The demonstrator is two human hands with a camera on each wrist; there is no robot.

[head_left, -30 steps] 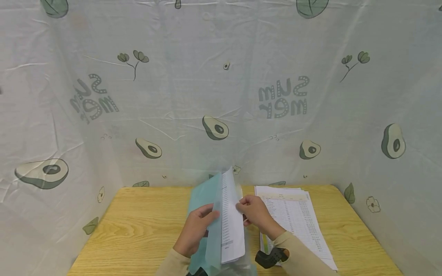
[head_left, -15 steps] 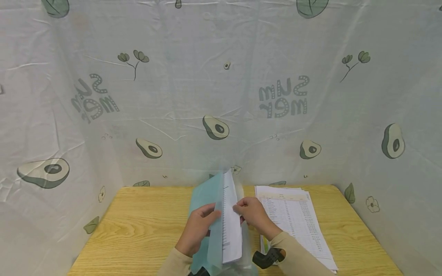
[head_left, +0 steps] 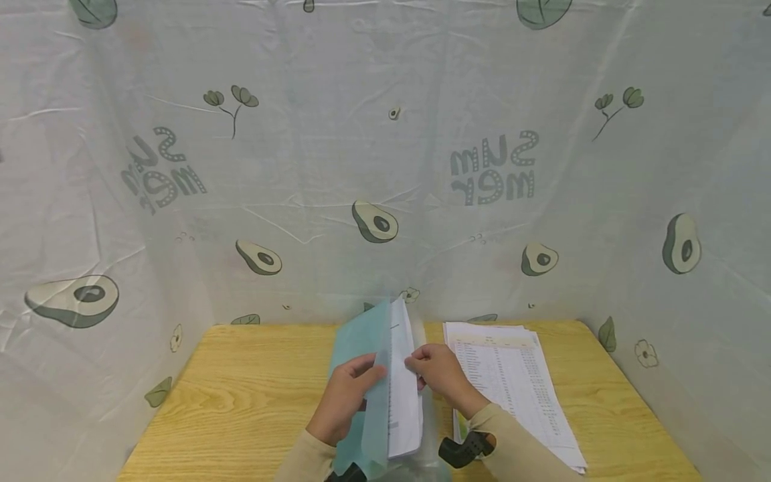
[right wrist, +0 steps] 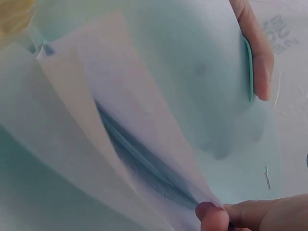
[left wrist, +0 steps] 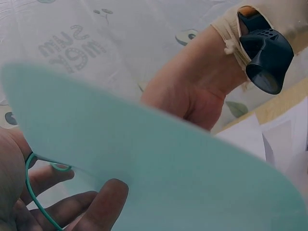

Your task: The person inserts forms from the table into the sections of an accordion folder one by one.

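Note:
A translucent teal plastic folder (head_left: 355,338) stands partly opened in front of me. My left hand (head_left: 345,396) grips its front flap, thumb on the near side. In the left wrist view a thin green elastic cord (left wrist: 30,180) loops beside the fingers, and the teal flap (left wrist: 178,168) covers part of my right hand (left wrist: 187,94). White printed sheets (head_left: 406,412) stand upright inside the folder. Thumb and fingers of the right hand pinch their right edge. From the right wrist, the sheets (right wrist: 139,91) bow apart around a dark gap above the pinching thumb (right wrist: 214,219).
A loose stack of printed papers (head_left: 512,388) lies right of the folder on the wooden table (head_left: 241,388). A patterned white curtain (head_left: 385,154) hangs around the back and sides. Black wrist cameras (head_left: 464,452) sit over beige sleeves.
My right hand has shifted slightly left with the pinched sheets, turning them so less of their printed column shows. The left hand keeps its hold on the folder and has barely moved.

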